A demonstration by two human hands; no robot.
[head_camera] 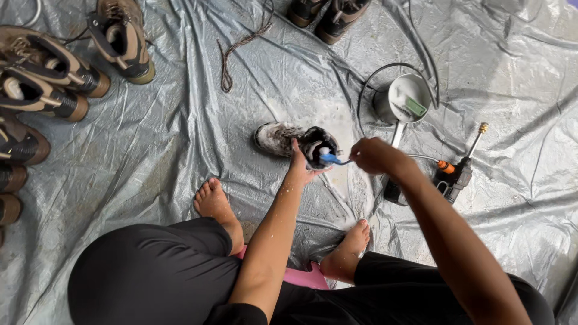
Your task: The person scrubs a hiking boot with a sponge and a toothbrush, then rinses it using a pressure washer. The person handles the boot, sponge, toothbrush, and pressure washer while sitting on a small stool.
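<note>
A soapy dark boot [283, 138] lies on its side on the grey plastic sheet [168, 156]. My left hand [299, 167] grips the boot at its opening. My right hand [372, 155] holds a blue brush [332, 159] whose head is pushed into the boot's opening. Foam covers the boot and the sheet around it. My bare feet [217, 204] rest on the sheet on either side, and I sit on a pink stool [307, 278].
A metal saucepan [402, 99] of soapy water holds a green sponge. A pressure-washer gun [459, 174] with a hose lies at the right. Several brown boots [54, 72] line the left edge, more at the top [328, 15]. A loose lace [235, 51] lies nearby.
</note>
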